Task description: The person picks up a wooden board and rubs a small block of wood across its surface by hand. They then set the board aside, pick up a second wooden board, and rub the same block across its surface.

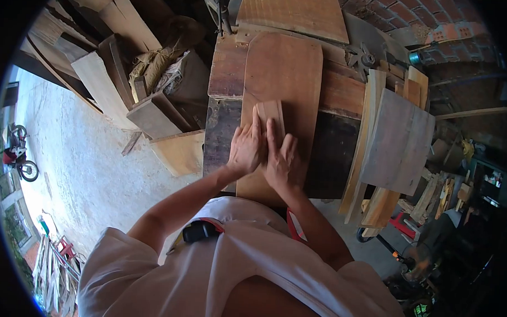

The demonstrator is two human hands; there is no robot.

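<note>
Bright daylight glare on left floor (105, 159), dim right side, curved fisheye distortion

Cannot see the near part of the wooden block (273, 110), covered by left hand (246, 149) and right hand (284, 161); lose the far board (292, 13) at the top edge; cannot make out dim clutter (420, 262) at near right or details of the tiny motorcycle (13, 154) at left

Single wide, round-edged head-worn view looks forward and steeply down past a pale shirt (188, 279) to the nearby counter (334, 153).
</note>
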